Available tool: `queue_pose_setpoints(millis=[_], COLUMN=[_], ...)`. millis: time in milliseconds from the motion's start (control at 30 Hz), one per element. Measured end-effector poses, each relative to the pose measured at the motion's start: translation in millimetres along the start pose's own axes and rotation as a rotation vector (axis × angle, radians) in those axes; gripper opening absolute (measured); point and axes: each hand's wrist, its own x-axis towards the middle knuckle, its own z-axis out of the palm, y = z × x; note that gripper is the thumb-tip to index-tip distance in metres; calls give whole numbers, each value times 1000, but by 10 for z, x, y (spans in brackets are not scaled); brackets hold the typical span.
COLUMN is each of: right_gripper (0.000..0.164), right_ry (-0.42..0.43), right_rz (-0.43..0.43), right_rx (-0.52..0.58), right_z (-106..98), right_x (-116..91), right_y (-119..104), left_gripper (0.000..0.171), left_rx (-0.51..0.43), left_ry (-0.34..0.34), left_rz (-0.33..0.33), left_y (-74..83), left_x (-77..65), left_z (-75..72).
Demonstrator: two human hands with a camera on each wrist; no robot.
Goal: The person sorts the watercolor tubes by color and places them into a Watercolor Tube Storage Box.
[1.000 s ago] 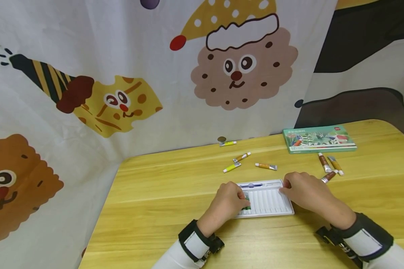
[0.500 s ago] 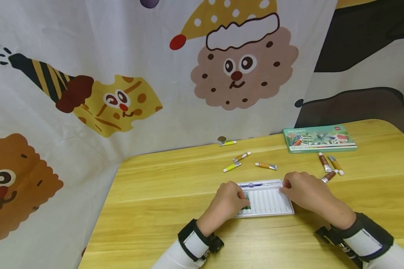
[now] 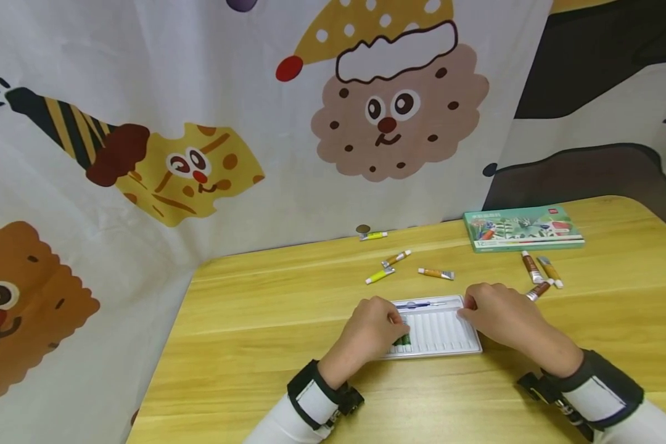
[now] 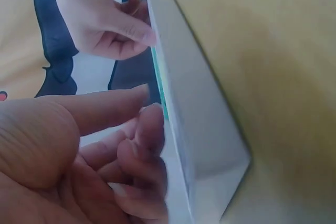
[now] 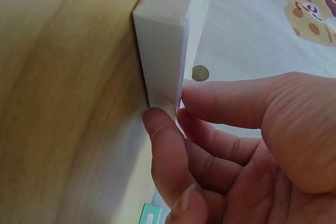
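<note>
Because the white tray (image 3: pixel 443 333) lies lengthwise from left to right in front of you, the relation that counts is which end each of your hands has: your left hand (image 3: pixel 369 330) is over the left end, your right hand (image 3: pixel 494 311) is at the far right corner. Your right thumb and fingers pinch the tray's edge there, thumb on the rim, fingers against the outer wall. Your left fingers are bent, with thumb and forefinger close together at the green tubes (image 3: pixel 405 340) in the leftmost slots you can see; whether they pinch a tube or only touch it, you cannot tell from these views. The slots run near to far, across the tray's long axis, so a tube should sit best when turned that way, and the white slots in view lie between your hands. Beyond the far edge, where the paintbrush (image 3: pixel 419 305) lies along the tray, the ochre tube (image 3: pixel 436 273) rests crosswise on the table (image 3: pixel 255 345), while the nearest brown tube (image 3: pixel 539 290) lies just beside your right hand, which makes that hand the nearer one for it
</note>
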Motion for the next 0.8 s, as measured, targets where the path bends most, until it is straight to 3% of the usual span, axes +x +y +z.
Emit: queue_pose_setpoints(millis=[167, 433, 800], right_gripper=[15, 14, 14], right_ry=[4, 3, -4], right_rz=[-6, -5, 5], right_rx=[10, -1, -6], right_z=[13, 18, 9], right_x=[-5, -8, -10], right_y=[8, -9, -19], left_gripper=[13, 26, 13], left_rx=[38, 162, 248], left_ry=[48, 144, 133], left_rz=[70, 120, 39], left_y=[-26, -129, -161], left_x=[97, 387, 731], left_z=[-164, -368, -356])
